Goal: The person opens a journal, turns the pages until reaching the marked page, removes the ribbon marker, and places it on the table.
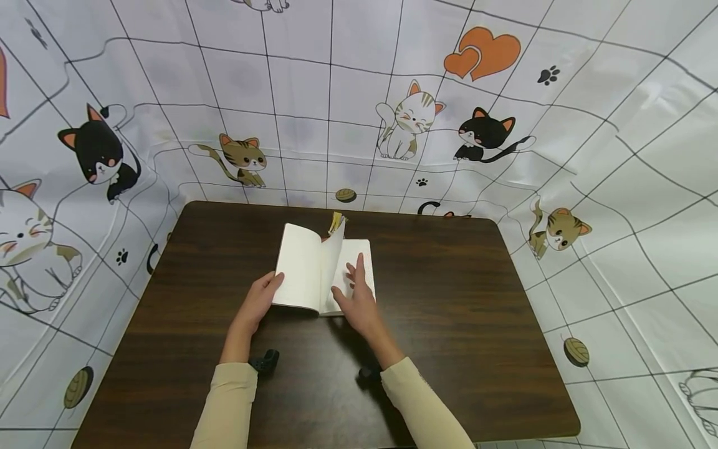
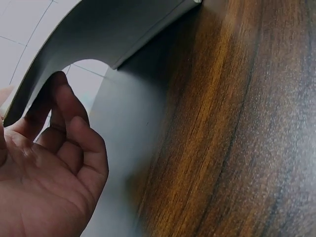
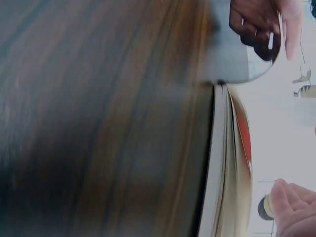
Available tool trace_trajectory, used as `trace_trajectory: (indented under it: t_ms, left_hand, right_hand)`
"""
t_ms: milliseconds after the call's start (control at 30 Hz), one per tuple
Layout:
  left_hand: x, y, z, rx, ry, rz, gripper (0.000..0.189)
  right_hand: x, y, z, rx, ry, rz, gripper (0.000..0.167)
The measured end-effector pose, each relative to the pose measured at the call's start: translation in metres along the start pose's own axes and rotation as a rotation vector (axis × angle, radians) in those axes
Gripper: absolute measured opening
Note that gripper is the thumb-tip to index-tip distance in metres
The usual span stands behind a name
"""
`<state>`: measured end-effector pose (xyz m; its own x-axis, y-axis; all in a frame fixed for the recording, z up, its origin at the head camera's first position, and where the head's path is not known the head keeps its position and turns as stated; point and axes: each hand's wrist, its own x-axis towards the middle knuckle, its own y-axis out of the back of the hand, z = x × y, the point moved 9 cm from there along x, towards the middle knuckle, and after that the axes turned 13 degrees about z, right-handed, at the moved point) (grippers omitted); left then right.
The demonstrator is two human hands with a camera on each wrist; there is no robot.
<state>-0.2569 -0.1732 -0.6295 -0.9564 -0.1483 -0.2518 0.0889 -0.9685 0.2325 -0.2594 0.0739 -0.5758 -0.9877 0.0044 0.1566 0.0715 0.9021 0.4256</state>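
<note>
An open book [image 1: 300, 268] with blank white pages lies on the brown wooden table [image 1: 449, 312]. One or more leaves stand up in its middle, and something yellow [image 1: 336, 221] shows at their top. My left hand [image 1: 261, 298] grips the left edge, thumb on the page and fingers underneath. In the left wrist view those fingers curl behind the raised, bent cover [image 2: 113, 29]. My right hand [image 1: 359, 302] is over the right page with fingers extended, its thumb near the standing leaf; contact cannot be told. A red patch shows among the pages in the right wrist view.
A white sheet [image 1: 303, 81] with grid lines and cartoon cats hangs behind and beside the table. Dark wrist cameras [image 1: 268, 362] sit at both forearms. The table's far edge runs just beyond the book.
</note>
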Motion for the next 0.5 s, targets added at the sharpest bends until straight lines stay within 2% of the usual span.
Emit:
trace_trajectory:
  t_ms: [200,367,500]
  left_hand:
    - [0.002,0.001,-0.001,0.013,-0.011,0.037,0.063]
    - [0.003,0.003,-0.002,0.025,-0.016,0.058,0.06]
    - [0.003,0.003,-0.005,0.034,-0.004,0.052,0.063]
  right_hand:
    - [-0.008,-0.026,-0.002,0.018,0.015,-0.118,0.083]
    - [-0.014,-0.037,-0.002,-0.016,0.029,-0.168,0.079]
    - [-0.019,-0.041,-0.004,-0.077,0.088,-0.185,0.075]
